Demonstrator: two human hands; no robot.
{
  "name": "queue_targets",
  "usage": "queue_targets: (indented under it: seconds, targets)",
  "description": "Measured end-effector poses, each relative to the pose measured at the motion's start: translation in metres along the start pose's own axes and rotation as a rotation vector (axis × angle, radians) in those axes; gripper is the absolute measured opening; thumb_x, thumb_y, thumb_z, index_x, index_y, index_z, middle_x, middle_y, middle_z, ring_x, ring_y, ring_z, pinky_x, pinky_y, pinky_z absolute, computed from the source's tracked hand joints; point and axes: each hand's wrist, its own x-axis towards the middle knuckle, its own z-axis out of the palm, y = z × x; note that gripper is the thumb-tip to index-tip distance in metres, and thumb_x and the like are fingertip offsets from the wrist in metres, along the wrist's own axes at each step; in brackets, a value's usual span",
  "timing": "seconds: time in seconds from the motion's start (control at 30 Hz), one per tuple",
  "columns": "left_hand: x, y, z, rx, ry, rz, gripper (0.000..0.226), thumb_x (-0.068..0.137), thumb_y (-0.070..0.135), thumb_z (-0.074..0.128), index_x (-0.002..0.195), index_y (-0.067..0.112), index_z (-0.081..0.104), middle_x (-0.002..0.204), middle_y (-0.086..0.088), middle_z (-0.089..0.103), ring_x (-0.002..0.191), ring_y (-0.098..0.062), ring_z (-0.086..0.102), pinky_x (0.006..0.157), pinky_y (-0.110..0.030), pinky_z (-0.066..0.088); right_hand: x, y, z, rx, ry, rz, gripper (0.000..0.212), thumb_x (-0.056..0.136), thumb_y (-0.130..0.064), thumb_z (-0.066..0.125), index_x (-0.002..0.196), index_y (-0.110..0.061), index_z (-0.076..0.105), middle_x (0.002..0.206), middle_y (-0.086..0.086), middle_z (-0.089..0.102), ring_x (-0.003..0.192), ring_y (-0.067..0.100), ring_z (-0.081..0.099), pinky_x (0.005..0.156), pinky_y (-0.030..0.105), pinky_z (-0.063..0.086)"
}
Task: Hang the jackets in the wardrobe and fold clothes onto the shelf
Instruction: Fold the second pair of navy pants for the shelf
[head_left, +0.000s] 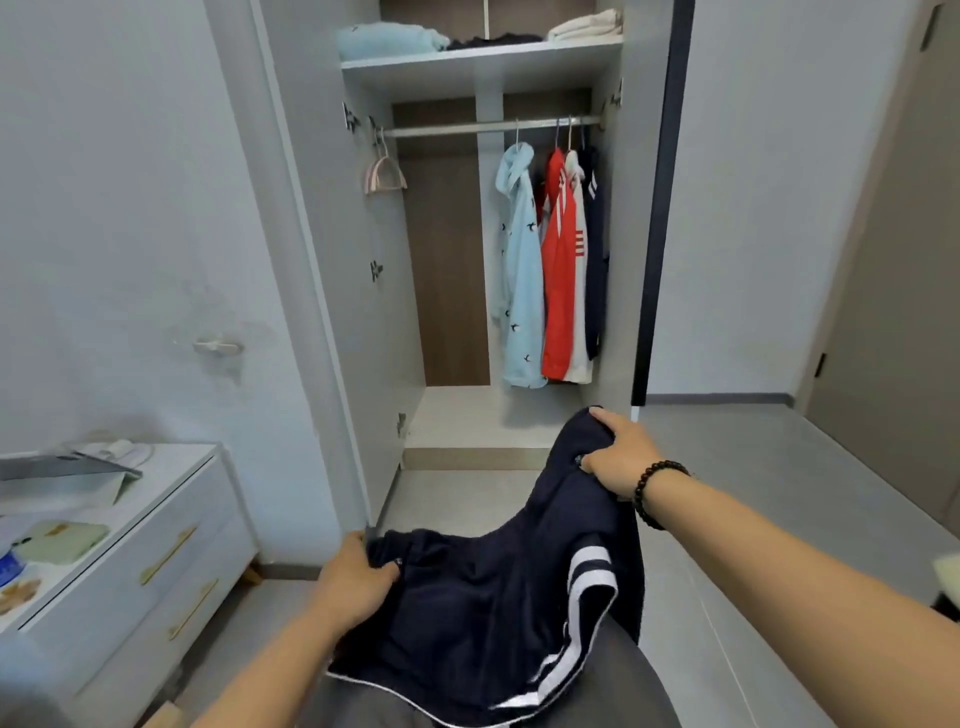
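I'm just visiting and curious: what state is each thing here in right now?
navy garment: unfolded, held by both hands.
left hand: grips garment's near edge.
right hand: grips garment's far edge.
wardrobe: doors open.
light blue jacket: hanging on rail.
red jacket: hanging on rail.
pink hangers: hanging, bare.
shelf: holds folded clothes.
white drawers: closed.

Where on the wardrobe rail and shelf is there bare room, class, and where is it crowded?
The rail is bare between the empty pink hanger and the light blue jacket. From there to the right wall, jackets crowd it. The shelf is filled with folded piles.
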Motion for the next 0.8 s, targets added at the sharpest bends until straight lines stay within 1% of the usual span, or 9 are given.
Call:
queue_targets:
  seconds: [0.13,0.2,0.27,0.33,0.43,0.5,0.67,0.73,0.8]
  targets:
    - [-0.037,0.037,0.022,-0.433,-0.214,0.311,0.04,0.093,0.043,0.058,0.131,0.034,0.047,0.146,0.007,0.048,0.12,0.006,0.05,0.103,-0.02,0.038,0.011,-0.033,0.032,0.131,-0.04,0.017,0.079,0.088,0.002,0.047,0.149,-0.04,0.02,0.137,0.006,0.048,0.091,0.026,0.058,0.063,0.031,0.054]
    - [-0.051,0.044,0.026,-0.56,-0.321,0.462,0.06,0.081,0.062,0.065,0.133,0.044,0.042,0.14,0.021,0.051,0.123,0.009,0.049,0.1,-0.014,0.042,0.014,-0.044,0.048,0.203,-0.054,0.034,0.077,0.089,0.005,0.044,0.149,-0.039,0.022,0.122,0.004,0.051,0.097,0.03,0.059,0.08,0.042,0.057]
    - [-0.052,0.047,0.032,-0.469,-0.293,0.556,0.085,0.069,0.067,0.075,0.139,0.052,0.03,0.134,0.034,0.047,0.123,0.011,0.047,0.093,-0.011,0.045,0.016,-0.051,0.063,0.202,-0.047,0.014,0.072,0.09,0.004,0.042,0.149,-0.034,0.028,0.127,0.004,0.05,0.108,0.034,0.056,0.093,0.047,0.051]
    - [-0.043,0.05,0.037,-0.36,-0.121,0.536,0.092,0.067,0.058,0.08,0.14,0.054,0.025,0.13,0.037,0.046,0.119,0.015,0.046,0.09,-0.01,0.043,0.017,-0.055,0.074,0.221,-0.029,0.003,0.067,0.091,0.004,0.042,0.146,-0.033,0.035,0.137,0.006,0.047,0.109,0.033,0.055,0.095,0.046,0.05]
    - [-0.028,0.053,0.042,-0.417,0.098,0.446,0.056,0.083,0.03,0.074,0.122,0.052,0.04,0.113,0.031,0.054,0.103,0.02,0.049,0.075,0.001,0.041,0.022,-0.059,0.082,0.389,-0.071,0.069,0.07,0.09,0.01,0.041,0.145,-0.034,0.036,0.136,-0.003,0.043,0.107,0.032,0.054,0.084,0.049,0.056]
    - [-0.016,0.053,0.042,-0.465,0.188,0.39,0.036,0.092,0.019,0.065,0.1,0.05,0.049,0.096,0.024,0.06,0.089,0.01,0.057,0.068,0.001,0.042,0.027,-0.062,0.084,0.386,-0.07,0.068,0.071,0.09,0.009,0.042,0.145,-0.034,0.037,0.137,-0.003,0.042,0.109,0.032,0.054,0.087,0.051,0.054]
    - [0.014,0.06,0.033,-0.657,0.201,0.272,0.021,0.098,0.023,0.051,0.082,0.011,0.057,0.069,0.001,0.053,0.062,-0.012,0.044,0.053,-0.015,0.036,0.042,-0.062,0.08,0.391,-0.121,0.083,0.046,0.089,0.007,0.048,0.129,-0.012,0.057,0.087,-0.005,0.055,0.076,0.019,0.06,0.074,0.043,0.06]
    - [0.019,0.062,0.031,-0.702,0.159,0.281,0.022,0.099,0.026,0.051,0.085,0.011,0.059,0.073,-0.001,0.056,0.067,-0.014,0.048,0.061,-0.023,0.039,0.045,-0.061,0.078,0.375,-0.127,0.095,0.036,0.09,0.005,0.049,0.124,-0.002,0.059,0.081,0.001,0.057,0.073,0.017,0.06,0.072,0.036,0.059]
    - [0.021,0.065,0.032,-0.787,0.107,0.283,0.018,0.1,0.028,0.049,0.092,0.028,0.065,0.086,0.011,0.068,0.079,-0.004,0.062,0.073,-0.018,0.047,0.049,-0.06,0.079,0.391,-0.13,0.115,0.033,0.089,0.007,0.05,0.122,0.004,0.057,0.084,0.004,0.057,0.082,0.022,0.061,0.08,0.038,0.058]
